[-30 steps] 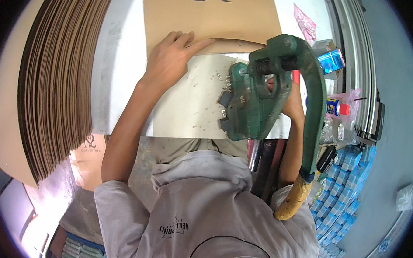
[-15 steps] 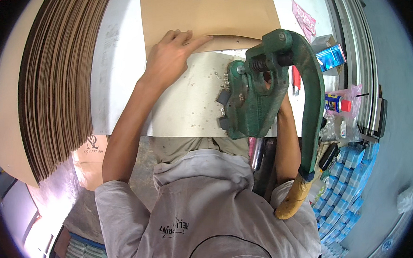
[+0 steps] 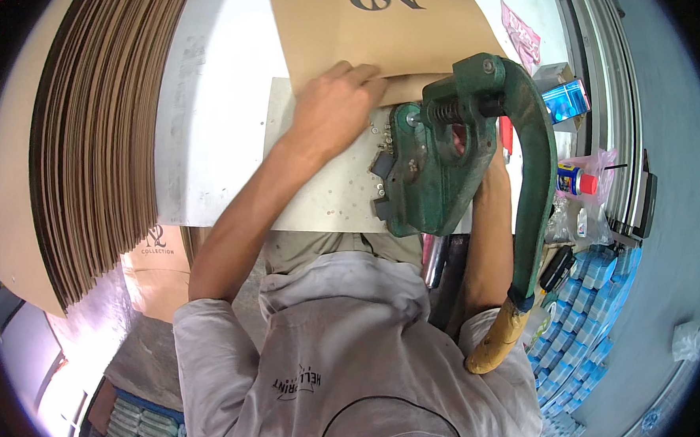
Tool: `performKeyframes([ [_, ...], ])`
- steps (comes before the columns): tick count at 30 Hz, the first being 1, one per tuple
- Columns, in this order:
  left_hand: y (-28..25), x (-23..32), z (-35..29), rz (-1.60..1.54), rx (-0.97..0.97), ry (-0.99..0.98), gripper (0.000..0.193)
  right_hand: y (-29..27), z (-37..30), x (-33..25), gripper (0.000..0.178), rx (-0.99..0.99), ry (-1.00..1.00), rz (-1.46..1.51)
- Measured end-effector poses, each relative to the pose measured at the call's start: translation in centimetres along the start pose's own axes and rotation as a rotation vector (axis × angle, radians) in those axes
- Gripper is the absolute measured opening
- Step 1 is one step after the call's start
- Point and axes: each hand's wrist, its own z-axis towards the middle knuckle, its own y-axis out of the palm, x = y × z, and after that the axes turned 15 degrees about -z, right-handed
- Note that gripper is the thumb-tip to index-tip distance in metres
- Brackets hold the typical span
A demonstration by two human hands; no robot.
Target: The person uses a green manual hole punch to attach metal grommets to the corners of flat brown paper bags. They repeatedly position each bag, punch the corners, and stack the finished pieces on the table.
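My left hand [image 3: 335, 108] lies on the near edge of a brown paper bag [image 3: 404, 34], fingers curled over its folded rim. The bag lies on a white metal plate [image 3: 325, 188] and its edge reaches into the throat of a green cast-iron hand press [image 3: 431, 175]. The press's long green lever [image 3: 536, 169] curves down to a yellow wooden grip [image 3: 499, 341]. My right forearm runs up behind the press. My right hand [image 3: 492, 181] is almost wholly hidden by the press body, so its grip cannot be seen.
A thick fanned stack of brown paper bags [image 3: 101, 144] fills the left side. More printed bags [image 3: 159, 268] sit below it. At the right edge are a small bottle with a red cap [image 3: 576, 181], a pink packet [image 3: 524, 34] and blue boxes [image 3: 600, 300].
My left hand and the paper bag have slid right, toward the press, and the fingers have drawn together. The lever has stayed put.
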Motion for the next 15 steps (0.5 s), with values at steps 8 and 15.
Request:
performKeyframes([
  [8,0.5,3.9,-0.2,-0.229,-0.009,-0.075,0.031,1.7,-2.5,-1.7,0.015,-0.043,0.122,0.258],
  [15,1.1,3.8,-0.8,-0.24,-0.002,-0.1,0.029,0.5,-2.1,1.1,0.022,0.043,0.129,0.106],
])
